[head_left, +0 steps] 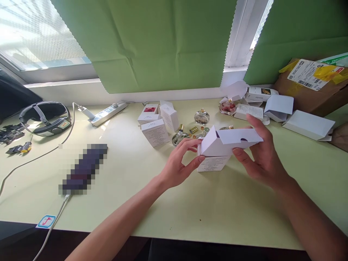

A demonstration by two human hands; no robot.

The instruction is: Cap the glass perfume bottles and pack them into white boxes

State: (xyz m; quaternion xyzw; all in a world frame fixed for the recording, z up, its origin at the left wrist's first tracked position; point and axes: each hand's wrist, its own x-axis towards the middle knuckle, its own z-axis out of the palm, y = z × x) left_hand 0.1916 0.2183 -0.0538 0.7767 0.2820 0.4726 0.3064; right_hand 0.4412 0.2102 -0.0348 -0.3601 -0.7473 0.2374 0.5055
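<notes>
A white, printed cardboard box with a raised top flap point(213, 149) is standing between the two hands above the pale yellow-green tabletop point(176, 214); whether its base is touching the surface cannot be told. The left hand point(181, 163) is gripping the box's left side, thumb at the front and fingers curling behind. The right hand point(258, 157) is holding the flap at the box's right, its thumb lying along the lower edge and its index finger pointing upward. Round, clear glass bottles point(202, 117) and gold cylindrical caps point(193, 129) are sitting behind the box. Closed white printed cartons point(155, 133) are standing to its left. Opened white cartons point(308, 125) and a brown taped cardboard parcel point(286, 86) are lying beyond it to the right.
</notes>
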